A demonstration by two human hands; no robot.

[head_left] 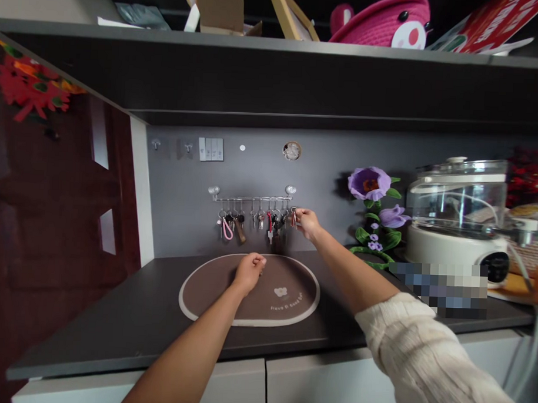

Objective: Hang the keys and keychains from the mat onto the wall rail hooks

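On the grey back wall hangs a clear hook rail (251, 198) with several bunches of keys. My right hand (307, 222) is at the rail's right end, its fingers pinched on a small bunch of keys (293, 219) by the last hook. Whether the ring is on the hook I cannot tell. Further left hang keys with a pink strap (227, 229), a brown fob (240, 231) and a red key (270, 225). My left hand (250, 270) is curled closed above the brown oval mat (217, 282); its palm side is hidden, so any content does not show.
A dark shelf (273, 78) overhangs the counter (128, 314), with boxes and a pink basket (381, 23) on it. Purple artificial flowers (369, 184) and a white appliance with a clear top (455, 231) stand at right. A brown door (52, 217) is at left.
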